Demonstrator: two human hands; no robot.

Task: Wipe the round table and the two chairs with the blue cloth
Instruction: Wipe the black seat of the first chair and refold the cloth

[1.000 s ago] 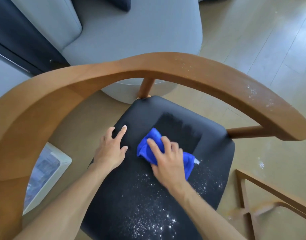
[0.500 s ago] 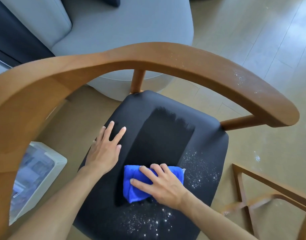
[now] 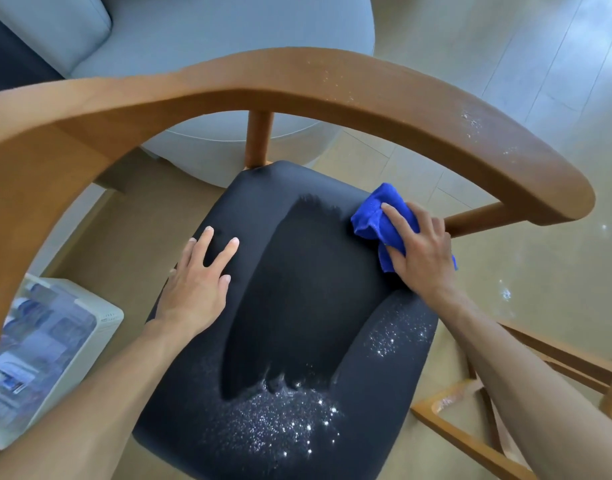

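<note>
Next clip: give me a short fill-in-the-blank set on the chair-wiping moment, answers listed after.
1. The right hand presses a bunched cloth whose colour is ____.
2. The left hand lies flat on the black padded chair seat, holding ____.
3. White sparkling specks remain on the seat's ____ part, closest to the person.
4. The curved armrest is made of ____.

Answers: blue; nothing; front; wood

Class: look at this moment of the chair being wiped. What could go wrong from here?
The cloth sits at the seat's far right edge, so crumbs may get pushed onto the floor, already speckled. Crumbs near the front could be missed. So could specks on the armrest.
</note>
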